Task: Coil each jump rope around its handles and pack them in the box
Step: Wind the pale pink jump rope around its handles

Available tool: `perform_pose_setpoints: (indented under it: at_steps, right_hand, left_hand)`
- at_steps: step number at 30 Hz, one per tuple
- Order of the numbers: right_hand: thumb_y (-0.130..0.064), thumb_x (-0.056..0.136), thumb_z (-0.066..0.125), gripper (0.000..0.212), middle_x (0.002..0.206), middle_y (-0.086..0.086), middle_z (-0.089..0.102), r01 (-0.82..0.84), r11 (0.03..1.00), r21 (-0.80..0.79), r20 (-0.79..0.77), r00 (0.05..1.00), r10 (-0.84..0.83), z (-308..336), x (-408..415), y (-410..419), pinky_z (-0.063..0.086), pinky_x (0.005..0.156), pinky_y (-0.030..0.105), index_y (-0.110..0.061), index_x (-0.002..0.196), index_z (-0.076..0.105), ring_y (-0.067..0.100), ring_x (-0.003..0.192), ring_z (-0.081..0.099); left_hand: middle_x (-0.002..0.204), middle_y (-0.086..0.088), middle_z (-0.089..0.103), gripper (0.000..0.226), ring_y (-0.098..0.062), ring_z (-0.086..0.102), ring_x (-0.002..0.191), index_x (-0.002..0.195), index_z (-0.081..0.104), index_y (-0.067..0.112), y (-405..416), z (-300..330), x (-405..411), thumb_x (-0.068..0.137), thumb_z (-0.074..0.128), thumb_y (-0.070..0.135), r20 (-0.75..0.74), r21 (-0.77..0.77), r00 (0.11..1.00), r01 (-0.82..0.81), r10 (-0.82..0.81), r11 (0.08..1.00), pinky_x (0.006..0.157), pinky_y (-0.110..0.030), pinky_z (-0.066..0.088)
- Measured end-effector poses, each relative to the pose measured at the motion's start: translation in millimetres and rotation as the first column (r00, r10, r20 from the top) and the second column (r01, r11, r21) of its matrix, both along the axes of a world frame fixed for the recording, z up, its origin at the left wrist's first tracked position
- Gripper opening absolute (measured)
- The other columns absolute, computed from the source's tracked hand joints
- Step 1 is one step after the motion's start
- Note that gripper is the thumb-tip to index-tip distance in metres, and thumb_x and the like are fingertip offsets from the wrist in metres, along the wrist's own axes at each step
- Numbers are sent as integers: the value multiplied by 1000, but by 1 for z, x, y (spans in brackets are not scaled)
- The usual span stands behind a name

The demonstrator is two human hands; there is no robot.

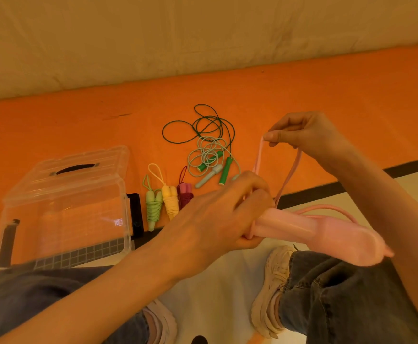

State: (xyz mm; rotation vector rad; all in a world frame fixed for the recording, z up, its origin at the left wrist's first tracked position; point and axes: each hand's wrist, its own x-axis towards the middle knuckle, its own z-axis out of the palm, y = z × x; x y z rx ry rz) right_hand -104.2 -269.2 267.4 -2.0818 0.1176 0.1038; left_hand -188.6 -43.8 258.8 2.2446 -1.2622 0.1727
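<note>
Mid-coil on pink rope (291,173): left hand (217,217) grips both pink handles (314,232) above the lap, right hand (304,132) fingers pinch the rope loop. Next: wrap loop round handles, keep tension.

We are looking at a scene bathed in warm, amber-tinted light, moderately dim and even, with only soft shadows showing. The wide lens is bending straight lines toward the edges. The pink handles (322,234) close to the camera are smearing out of focus, and the clear box (66,209) is catching faint pale glare along its lid ridges.
</note>
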Motion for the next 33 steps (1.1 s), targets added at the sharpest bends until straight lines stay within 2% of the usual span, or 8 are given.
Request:
perform_pose_setpoints:
  at_steps: [4,8,12,16,20,25,30,33]
  right_hand:
    - [-15,84,71,13,76,2,67,-2,1000,-22,-47,999,1,1,-1,-8,40,51,9,-8,94,73,-1,62,55]
    - [-8,90,60,7,63,-8,63,-17,1000,-20,-85,996,15,2,-5,-10,41,55,14,-9,89,68,4,58,48]
    - [-21,85,67,11,74,0,74,-61,998,-25,-136,989,57,3,-6,-10,40,52,16,-10,88,70,5,53,44]
    - [-20,79,71,15,79,6,74,-135,991,-18,-215,968,128,7,-10,-11,39,49,17,-7,87,72,7,50,44]
    - [-33,67,70,24,77,4,74,-313,950,0,-306,904,298,13,-17,-10,43,54,19,-13,80,74,10,51,48]
    - [-28,73,72,8,79,8,73,-552,823,133,-371,742,558,12,-26,-8,49,65,28,-21,76,75,22,64,59]
    - [-29,74,76,10,80,8,73,-647,674,356,-339,583,738,15,-30,-7,53,68,27,-21,81,76,17,71,66]
    - [-34,74,76,15,78,7,73,-648,624,437,-297,551,780,18,-30,-9,53,66,23,-21,83,76,14,68,66]
  left_hand:
    - [109,11,49,34,-7,54,93,108,46,25,8,5,1,81,63,37,-349,-226,934,-166,80,960,69,-30,50]
    - [91,8,54,31,-4,55,77,102,50,21,15,14,8,83,71,33,-590,-373,792,-443,160,815,58,-15,46]
    - [86,5,57,33,-4,53,70,103,52,13,19,19,16,83,67,34,-628,-391,748,-542,215,744,57,-14,41]
    - [81,8,56,27,-1,55,69,99,50,26,26,18,26,79,61,40,-655,-367,699,-625,286,689,56,-13,42]
    - [89,-2,59,17,-18,59,77,94,47,34,37,13,42,88,63,34,-660,-326,656,-690,367,647,59,-18,46]
    - [91,-1,59,20,-15,59,78,102,47,27,41,2,54,90,61,34,-664,-232,610,-718,433,656,56,-12,44]
    - [82,4,58,24,-12,58,65,104,45,24,43,-7,56,90,60,37,-633,-101,596,-696,494,711,60,-32,49]
    - [80,11,55,30,1,56,62,113,42,26,43,-11,51,91,60,38,-533,0,651,-639,540,770,48,-16,42]
